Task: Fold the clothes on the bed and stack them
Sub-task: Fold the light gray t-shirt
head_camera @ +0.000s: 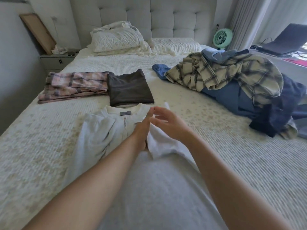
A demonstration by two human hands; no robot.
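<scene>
On the bed [182, 105] my white shirt [103, 130] lies spread, half folded. My left hand [142, 130] presses flat along its middle; my right hand [167, 122] hovers open over the sleeve [159, 145], which I should fold inward next.

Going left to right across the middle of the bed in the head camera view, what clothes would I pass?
Folded pink plaid garment → folded dark brown shirt → blue crumpled item → unfolded pile topped by a cream plaid shirt.
</scene>
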